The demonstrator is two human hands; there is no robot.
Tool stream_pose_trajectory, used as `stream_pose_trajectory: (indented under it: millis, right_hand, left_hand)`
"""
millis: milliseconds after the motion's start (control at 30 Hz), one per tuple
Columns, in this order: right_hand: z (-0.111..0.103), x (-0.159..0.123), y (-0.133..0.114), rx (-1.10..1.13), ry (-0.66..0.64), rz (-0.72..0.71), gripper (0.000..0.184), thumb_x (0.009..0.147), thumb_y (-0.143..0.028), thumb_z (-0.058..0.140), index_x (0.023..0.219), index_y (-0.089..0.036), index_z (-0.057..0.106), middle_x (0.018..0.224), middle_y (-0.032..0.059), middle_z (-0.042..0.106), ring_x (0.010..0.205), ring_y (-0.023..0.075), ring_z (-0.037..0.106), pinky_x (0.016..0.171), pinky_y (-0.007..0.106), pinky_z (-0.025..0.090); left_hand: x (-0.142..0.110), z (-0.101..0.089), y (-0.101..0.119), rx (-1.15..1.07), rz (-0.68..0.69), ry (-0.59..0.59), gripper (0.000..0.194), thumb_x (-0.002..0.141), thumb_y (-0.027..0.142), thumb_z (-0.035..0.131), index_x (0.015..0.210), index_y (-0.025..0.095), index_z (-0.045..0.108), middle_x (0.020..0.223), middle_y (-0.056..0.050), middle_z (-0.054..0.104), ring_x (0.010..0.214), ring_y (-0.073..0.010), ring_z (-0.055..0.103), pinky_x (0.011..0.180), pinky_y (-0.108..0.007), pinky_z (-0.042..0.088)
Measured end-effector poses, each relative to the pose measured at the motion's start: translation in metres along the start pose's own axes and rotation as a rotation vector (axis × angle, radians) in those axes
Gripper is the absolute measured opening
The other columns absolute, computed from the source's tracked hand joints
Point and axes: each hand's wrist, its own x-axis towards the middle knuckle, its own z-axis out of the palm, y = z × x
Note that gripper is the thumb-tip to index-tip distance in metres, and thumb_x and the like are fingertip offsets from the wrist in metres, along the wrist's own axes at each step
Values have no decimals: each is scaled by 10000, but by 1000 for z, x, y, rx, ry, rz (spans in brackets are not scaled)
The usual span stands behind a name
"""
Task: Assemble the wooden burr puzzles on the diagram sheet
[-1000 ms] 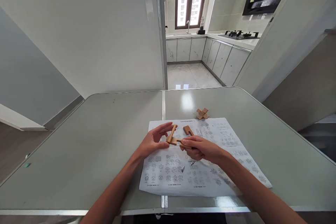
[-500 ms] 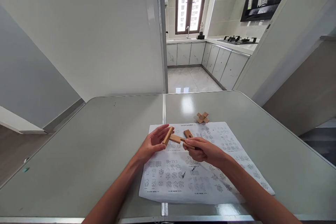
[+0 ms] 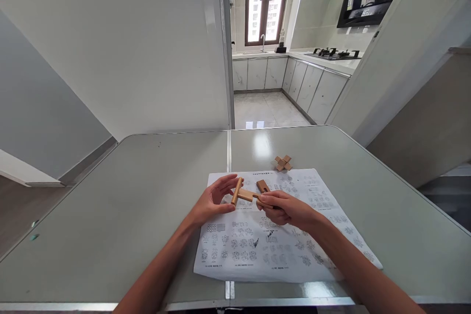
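Note:
My left hand (image 3: 213, 201) holds an upright wooden puzzle piece (image 3: 237, 191) between its thumb below and its fingertips above. From the middle of that bar a flat wooden piece (image 3: 246, 195) sticks out to the right, so the two form a T. Pinched in my right hand (image 3: 285, 207) is a notched wooden piece (image 3: 256, 196), whose tip meets the flat piece's right end; my fingers cover much of it. Just behind the right hand, a wooden piece with a slot (image 3: 262, 186) lies on the printed sheet (image 3: 250, 267).
Beyond the sheet's far edge, a cross-shaped wooden puzzle (image 3: 283, 163) sits on the grey table (image 3: 165, 181). A metal seam (image 3: 228, 152) runs down the tabletop. A small green thing (image 3: 34, 237) lies near the left edge. Behind is a kitchen with a stove (image 3: 333, 53).
The bar in my left hand has turned more upright, and the left fingers have opened out a little around it. My right hand stays nearly in place. The view has shifted slightly.

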Motion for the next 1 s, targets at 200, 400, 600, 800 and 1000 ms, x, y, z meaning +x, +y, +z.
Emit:
stream_pose_trajectory:
  millis: [200,400,600,800,1000]
  right_hand:
    - [-1,-2,-3,-36,-15,48,395,962,-542,654,869,-161,611,531,-128,281,466,52,132,443,238,119]
    - [-3,-1,0,-42,-21,51,397,965,-541,653,866,-159,614,526,-129,271,467,54,133,444,244,119]
    - [3,0,2,-39,-5,17,399,967,-557,652,897,-166,617,561,-125,256,488,62,130,460,251,122]
    - [16,3,1,-38,-45,-11,419,979,-561,642,813,-201,504,599,-113,263,522,74,143,485,263,127]
    - [14,3,1,-23,-83,-14,436,992,-552,630,785,-218,441,604,-110,265,526,77,143,488,267,127]
  left_hand:
    - [0,-4,-5,33,-1,-22,848,696,274,949,1459,286,581,1532,-156,563,1477,-380,440,1187,-525,306]
    - [-1,-3,-4,72,0,-55,854,701,257,942,1469,281,568,1538,-165,559,1477,-383,445,1150,-507,340]
    - [-1,1,-3,90,8,-25,838,698,268,946,1451,278,577,1542,-157,553,1471,-369,454,1172,-515,349]
    - [-1,21,-1,158,-16,-53,897,634,215,978,1434,298,580,1473,-129,619,1434,-354,505,1211,-539,352]
    - [-1,23,-3,173,39,-68,922,661,217,961,1465,321,522,1445,-128,639,1421,-346,523,1236,-562,301]
